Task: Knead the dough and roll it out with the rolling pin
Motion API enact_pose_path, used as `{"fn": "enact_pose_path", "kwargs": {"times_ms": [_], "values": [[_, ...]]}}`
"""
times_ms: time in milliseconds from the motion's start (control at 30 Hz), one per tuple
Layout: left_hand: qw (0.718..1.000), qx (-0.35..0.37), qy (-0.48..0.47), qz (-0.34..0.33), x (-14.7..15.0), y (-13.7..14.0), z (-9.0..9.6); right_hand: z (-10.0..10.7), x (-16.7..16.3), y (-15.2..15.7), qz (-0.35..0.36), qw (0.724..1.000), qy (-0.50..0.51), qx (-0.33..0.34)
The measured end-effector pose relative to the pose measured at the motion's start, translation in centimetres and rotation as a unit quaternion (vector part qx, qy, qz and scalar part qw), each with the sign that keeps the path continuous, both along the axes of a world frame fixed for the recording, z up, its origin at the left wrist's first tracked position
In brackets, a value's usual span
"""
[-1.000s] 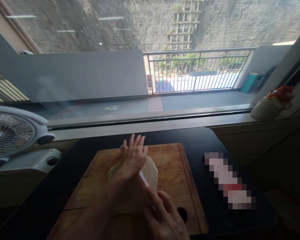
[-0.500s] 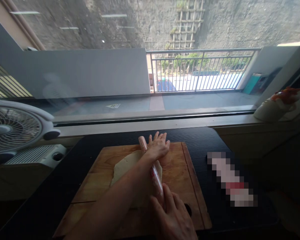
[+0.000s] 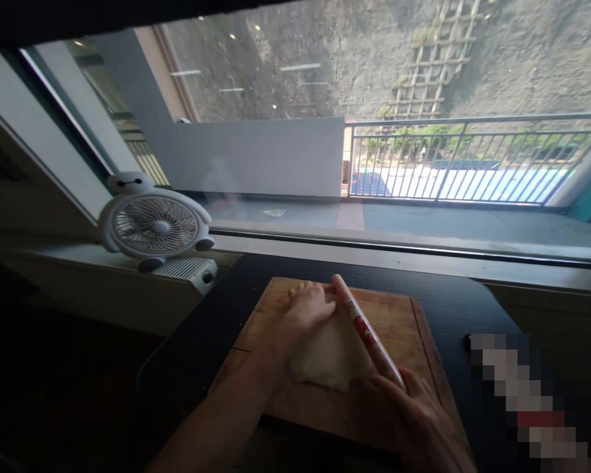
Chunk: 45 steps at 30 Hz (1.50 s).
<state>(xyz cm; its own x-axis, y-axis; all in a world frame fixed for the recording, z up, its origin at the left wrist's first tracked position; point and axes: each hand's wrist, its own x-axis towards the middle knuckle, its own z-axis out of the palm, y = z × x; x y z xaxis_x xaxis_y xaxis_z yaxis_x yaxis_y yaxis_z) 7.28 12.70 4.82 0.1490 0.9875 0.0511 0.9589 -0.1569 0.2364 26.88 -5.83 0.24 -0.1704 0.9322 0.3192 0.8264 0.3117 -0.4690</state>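
A sheet of flattened dough (image 3: 332,358) lies on a wooden cutting board (image 3: 270,305). Slanting over its right side is a rolling pin (image 3: 366,334) with a printed red mark. My right hand (image 3: 421,410) is closed around the near end of the pin. At the dough's far left edge is my left hand (image 3: 310,305), off the pin, palm down, with its thumb apart from the fingers. Its fingertips are dim; whether they pinch the dough's edge is hard to see. My left forearm hides part of the board.
The board rests on a black table (image 3: 453,299). A blurred-out object (image 3: 517,387) lies at the table's right side. To the left, a white fan (image 3: 160,226) stands by the windowsill (image 3: 295,253). A large window (image 3: 276,157) rises behind the table.
My left hand has come off the rolling pin and moved left to the dough's far edge. The right hand still grips the near end. The view has turned left.
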Motion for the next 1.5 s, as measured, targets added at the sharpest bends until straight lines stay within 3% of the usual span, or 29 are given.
{"fn": "enact_pose_path", "kwargs": {"times_ms": [133,233,400,500,600,733,833,933,1033,1200,1267,1367,1500], "values": [[0.996,-0.076,-0.028,-0.026,0.0,0.7,0.8,-1.3,0.6,-0.5,0.006,0.999,0.023,0.043],[0.993,-0.091,-0.067,-0.028,-0.8,-0.1,0.4,-1.4,0.6,-0.6,0.005,0.997,0.025,0.073],[0.995,-0.039,-0.081,0.032,-5.0,-3.2,-0.2,-0.1,-1.2,-0.3,0.021,0.997,0.013,0.076],[0.995,0.016,-0.070,0.065,-6.9,-3.1,-0.1,0.3,-3.3,0.1,0.052,0.997,-0.025,0.047],[0.996,0.041,-0.060,0.046,-5.1,-1.4,-0.6,-0.1,-5.1,0.5,0.038,0.996,-0.066,0.054],[0.999,0.038,-0.036,0.008,1.5,1.0,-2.3,-1.8,-5.7,0.2,-0.026,0.987,-0.092,0.130],[0.998,0.047,-0.023,-0.035,6.6,2.3,-3.0,-2.4,-4.9,-0.3,-0.045,0.983,-0.116,0.135],[0.996,0.053,-0.013,-0.070,9.4,2.9,-3.0,-2.3,-4.0,-0.6,-0.060,0.980,-0.131,0.135],[0.996,0.053,-0.002,-0.064,8.2,2.5,-2.6,-2.1,-4.1,-0.7,-0.048,0.981,-0.123,0.145],[0.999,0.023,0.016,-0.025,0.0,0.2,-2.5,-1.6,-6.1,-0.5,-0.004,0.981,-0.070,0.180],[0.999,0.016,0.023,-0.018,-1.8,-0.2,-2.6,-1.4,-6.5,-0.3,0.007,0.981,-0.058,0.184],[0.999,0.015,0.034,-0.040,-0.5,0.4,-2.9,-1.3,-6.2,-0.3,0.001,0.981,-0.063,0.182],[0.995,0.036,0.040,-0.084,5.7,1.8,-3.1,-1.9,-5.1,-0.9,-0.027,0.979,-0.100,0.174]]}}
